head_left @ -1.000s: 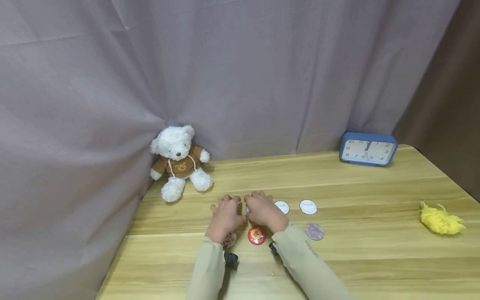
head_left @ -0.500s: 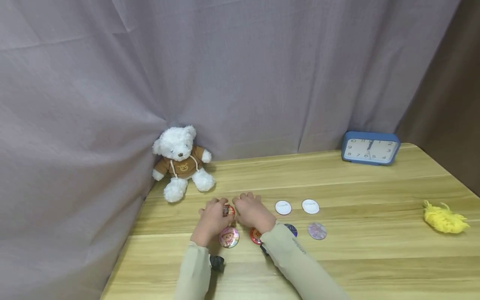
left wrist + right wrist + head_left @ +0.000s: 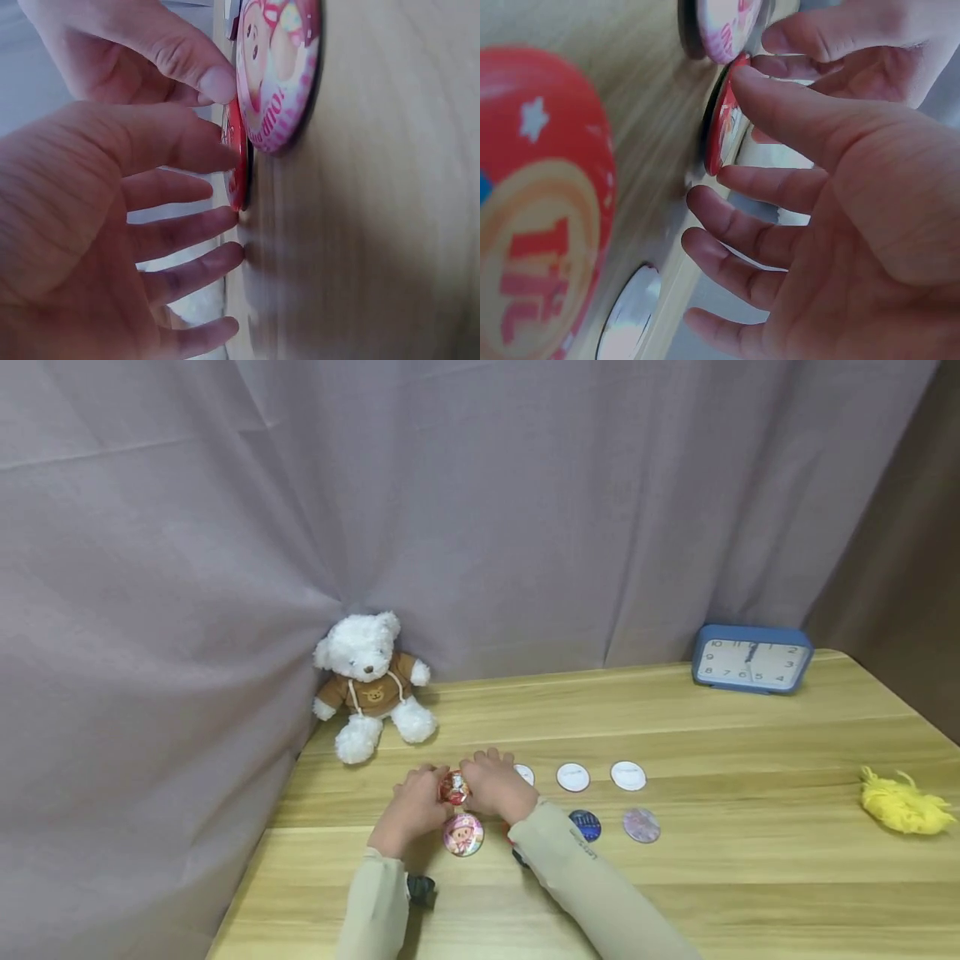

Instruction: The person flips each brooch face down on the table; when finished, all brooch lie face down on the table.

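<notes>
A red pin badge (image 3: pixel 454 787) lies face up on the wooden table, framed by both hands. My left hand (image 3: pixel 416 802) is at its left side, thumb and fingertips close around the edge, fingers loosely extended. From the other side my right hand (image 3: pixel 497 785) reaches in, its thumb (image 3: pixel 754 82) and index fingertip right at the badge's rim. Just nearer than this badge is a pink badge (image 3: pixel 462 835) with a cartoon figure. Another red badge (image 3: pixel 540 202), with gold in its centre, shows large in the right wrist view; my right forearm mostly hides it in the head view.
Right of my hands lie white-backed badges (image 3: pixel 573 777), a dark blue badge (image 3: pixel 585 825) and a pale purple one (image 3: pixel 642 825). A white teddy bear (image 3: pixel 367 685) sits back left, a blue clock (image 3: pixel 752 658) back right. Yellow yarn (image 3: pixel 906 803) lies far right. Grey curtain behind.
The red badge, hidden at first, came into view by the left hand and now shows between both hands. Both hands shifted left, uncovering the pink and blue badges. The view drifted slightly.
</notes>
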### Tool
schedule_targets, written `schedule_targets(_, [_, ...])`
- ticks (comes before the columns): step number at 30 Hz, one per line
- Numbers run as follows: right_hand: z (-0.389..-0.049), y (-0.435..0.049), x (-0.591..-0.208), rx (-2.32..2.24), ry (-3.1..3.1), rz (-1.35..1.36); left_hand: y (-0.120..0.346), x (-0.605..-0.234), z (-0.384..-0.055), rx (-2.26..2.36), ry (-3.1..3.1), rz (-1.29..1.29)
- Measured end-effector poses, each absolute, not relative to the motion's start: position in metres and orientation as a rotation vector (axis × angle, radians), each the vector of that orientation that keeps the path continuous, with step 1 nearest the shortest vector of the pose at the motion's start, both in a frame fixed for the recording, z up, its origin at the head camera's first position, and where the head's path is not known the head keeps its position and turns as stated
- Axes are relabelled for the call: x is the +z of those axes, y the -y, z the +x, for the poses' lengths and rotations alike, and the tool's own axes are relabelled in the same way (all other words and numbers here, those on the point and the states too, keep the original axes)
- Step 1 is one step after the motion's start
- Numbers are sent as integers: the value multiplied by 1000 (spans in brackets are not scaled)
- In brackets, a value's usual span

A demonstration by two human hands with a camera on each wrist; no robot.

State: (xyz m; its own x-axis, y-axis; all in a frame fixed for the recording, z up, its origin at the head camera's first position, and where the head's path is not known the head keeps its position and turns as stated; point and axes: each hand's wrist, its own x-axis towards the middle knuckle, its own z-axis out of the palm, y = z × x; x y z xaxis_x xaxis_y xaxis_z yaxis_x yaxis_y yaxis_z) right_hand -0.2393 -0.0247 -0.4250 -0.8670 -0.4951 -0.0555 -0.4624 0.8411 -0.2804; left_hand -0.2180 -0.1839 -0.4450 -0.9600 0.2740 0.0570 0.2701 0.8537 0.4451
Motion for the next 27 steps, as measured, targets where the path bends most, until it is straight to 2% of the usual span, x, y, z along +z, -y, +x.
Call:
schedule_targets(11, [-243,34,-430,-285,-2901,-725,182,-446,-222,671,-3002,403])
schedule_targets(27, [-248,35,-432,-366,-2859,-701,184,-440,-224,680,-2961,365])
